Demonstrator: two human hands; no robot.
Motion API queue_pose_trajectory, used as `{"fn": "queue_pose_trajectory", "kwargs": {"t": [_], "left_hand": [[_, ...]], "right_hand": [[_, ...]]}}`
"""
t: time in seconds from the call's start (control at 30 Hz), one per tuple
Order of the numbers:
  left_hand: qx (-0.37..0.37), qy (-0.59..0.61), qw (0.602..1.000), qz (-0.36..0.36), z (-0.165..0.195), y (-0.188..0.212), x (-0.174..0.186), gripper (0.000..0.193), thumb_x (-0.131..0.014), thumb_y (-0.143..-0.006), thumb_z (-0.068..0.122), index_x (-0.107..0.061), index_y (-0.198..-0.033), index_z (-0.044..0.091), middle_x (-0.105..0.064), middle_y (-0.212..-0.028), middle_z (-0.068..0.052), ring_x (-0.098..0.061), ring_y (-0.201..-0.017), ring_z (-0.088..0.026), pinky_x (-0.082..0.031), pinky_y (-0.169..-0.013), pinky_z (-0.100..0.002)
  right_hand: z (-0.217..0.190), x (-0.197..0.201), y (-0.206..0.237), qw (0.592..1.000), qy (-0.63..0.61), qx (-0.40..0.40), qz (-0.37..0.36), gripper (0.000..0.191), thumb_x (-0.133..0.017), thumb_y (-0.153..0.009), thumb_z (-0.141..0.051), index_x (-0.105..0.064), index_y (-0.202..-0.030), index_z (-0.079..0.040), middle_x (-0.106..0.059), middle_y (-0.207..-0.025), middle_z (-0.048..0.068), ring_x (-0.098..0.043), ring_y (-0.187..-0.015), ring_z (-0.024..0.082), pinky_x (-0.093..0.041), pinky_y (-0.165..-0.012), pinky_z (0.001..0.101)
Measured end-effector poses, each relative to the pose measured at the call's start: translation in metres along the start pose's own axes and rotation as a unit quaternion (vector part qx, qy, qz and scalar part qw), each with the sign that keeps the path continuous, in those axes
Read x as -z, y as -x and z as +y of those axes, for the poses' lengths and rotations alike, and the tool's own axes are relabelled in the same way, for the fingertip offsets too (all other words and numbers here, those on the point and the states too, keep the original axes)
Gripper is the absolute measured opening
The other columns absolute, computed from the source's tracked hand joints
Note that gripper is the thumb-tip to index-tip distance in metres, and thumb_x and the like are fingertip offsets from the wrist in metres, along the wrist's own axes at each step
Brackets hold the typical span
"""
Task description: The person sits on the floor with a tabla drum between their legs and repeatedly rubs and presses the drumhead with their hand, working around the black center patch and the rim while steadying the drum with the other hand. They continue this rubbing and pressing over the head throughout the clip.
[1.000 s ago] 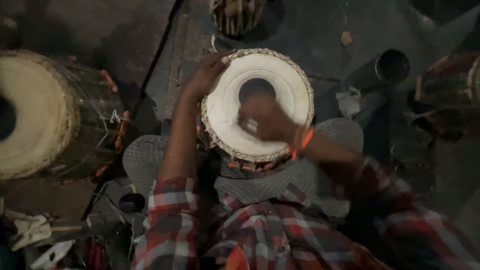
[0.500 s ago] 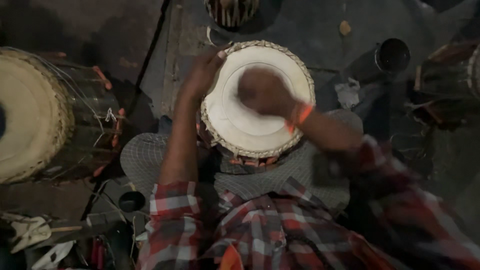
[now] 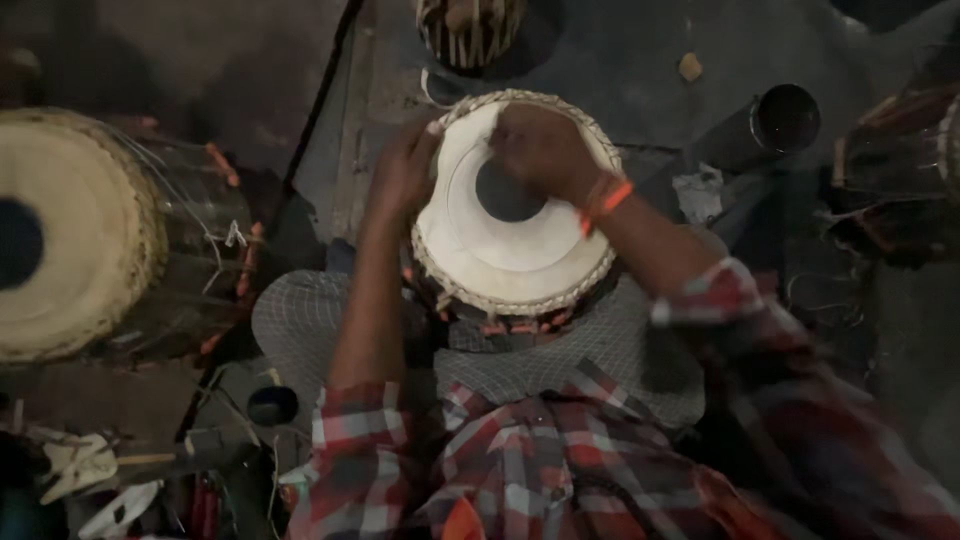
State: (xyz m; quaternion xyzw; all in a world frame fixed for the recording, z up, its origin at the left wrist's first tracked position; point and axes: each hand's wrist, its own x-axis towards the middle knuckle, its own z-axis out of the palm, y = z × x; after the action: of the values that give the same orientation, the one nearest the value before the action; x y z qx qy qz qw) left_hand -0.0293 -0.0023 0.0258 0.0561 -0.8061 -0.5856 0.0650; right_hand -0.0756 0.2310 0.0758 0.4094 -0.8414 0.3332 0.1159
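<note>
A small drum (image 3: 510, 265) with a white skin and a black round spot (image 3: 505, 195) rests upright in my lap, between my knees. My left hand (image 3: 405, 170) grips its left rim on the laced edge. Over the far part of the skin, just beyond the black spot, my right hand (image 3: 540, 145) lies with its fingers curled down. Whether it holds anything is hidden. An orange thread circles my right wrist. My sleeves are red plaid.
A large drum (image 3: 70, 235) lies on its side at the left. Another drum (image 3: 470, 30) stands at the top, and one more (image 3: 900, 170) sits at the right edge. A dark tube (image 3: 775, 120) lies at upper right. Tools (image 3: 80, 465) and a small black cup (image 3: 272, 405) sit at lower left.
My right hand has moved from the near right of the skin across the black spot to its far side, uncovering the spot. My left hand stays on the rim.
</note>
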Motion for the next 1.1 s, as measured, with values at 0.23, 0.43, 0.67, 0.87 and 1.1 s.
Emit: {"fn": "queue_pose_trajectory", "kwargs": {"t": [0.23, 0.43, 0.67, 0.87, 1.1], "left_hand": [[0.006, -0.004, 0.999, 0.048, -0.004, 0.011, -0.006, 0.044, -0.054, -0.105, 0.038, -0.068, -0.128, 0.002, -0.075, -0.119, -0.020, -0.072, -0.111, -0.032, -0.052, -0.094, -0.039], [0.031, -0.022, 0.997, 0.061, -0.013, 0.014, -0.006, 0.045, -0.056, -0.104, 0.035, -0.066, -0.130, 0.000, -0.073, -0.122, -0.022, -0.071, -0.114, -0.034, -0.052, -0.096, -0.041], [-0.042, -0.040, 0.997, 0.059, -0.003, 0.008, -0.004, 0.044, -0.056, -0.105, 0.034, -0.065, -0.131, -0.001, -0.072, -0.123, -0.022, -0.069, -0.117, -0.034, -0.051, -0.098, -0.041], [0.009, 0.009, 0.999, 0.045, -0.006, 0.017, -0.003, 0.045, -0.055, -0.106, 0.035, -0.064, -0.131, -0.001, -0.070, -0.124, -0.021, -0.067, -0.114, -0.033, -0.051, -0.093, -0.039], [-0.023, -0.037, 0.997, 0.067, 0.008, 0.011, -0.003, 0.041, -0.059, -0.103, 0.034, -0.067, -0.125, 0.000, -0.073, -0.114, -0.021, -0.071, -0.107, -0.030, -0.051, -0.090, -0.039]], "right_hand": [[-0.059, 0.004, 0.033, 0.979, -0.067, 0.164, -0.097, 0.031, -0.081, -0.078, -0.032, -0.067, -0.090, -0.007, -0.062, -0.085, 0.013, -0.062, -0.084, 0.035, -0.048, -0.075, 0.0486], [-0.020, 0.005, 0.013, 0.998, -0.036, 0.021, -0.045, 0.020, -0.075, -0.092, -0.026, -0.066, -0.087, -0.009, -0.064, -0.086, 0.013, -0.065, -0.083, 0.035, -0.051, -0.077, 0.0459], [-0.051, 0.026, 0.022, 0.985, -0.005, 0.105, -0.134, 0.028, -0.080, -0.082, -0.032, -0.065, -0.085, -0.008, -0.064, -0.085, 0.014, -0.064, -0.083, 0.036, -0.048, -0.074, 0.0482], [-0.024, 0.010, 0.031, 0.993, 0.011, 0.054, -0.108, 0.030, -0.080, -0.090, -0.035, -0.066, -0.088, -0.009, -0.063, -0.085, 0.013, -0.064, -0.085, 0.033, -0.048, -0.075, 0.0471], [-0.011, 0.030, 0.016, 0.990, 0.055, 0.109, -0.072, 0.029, -0.081, -0.088, -0.033, -0.066, -0.090, -0.009, -0.063, -0.090, 0.011, -0.063, -0.088, 0.034, -0.049, -0.078, 0.0490]]}}
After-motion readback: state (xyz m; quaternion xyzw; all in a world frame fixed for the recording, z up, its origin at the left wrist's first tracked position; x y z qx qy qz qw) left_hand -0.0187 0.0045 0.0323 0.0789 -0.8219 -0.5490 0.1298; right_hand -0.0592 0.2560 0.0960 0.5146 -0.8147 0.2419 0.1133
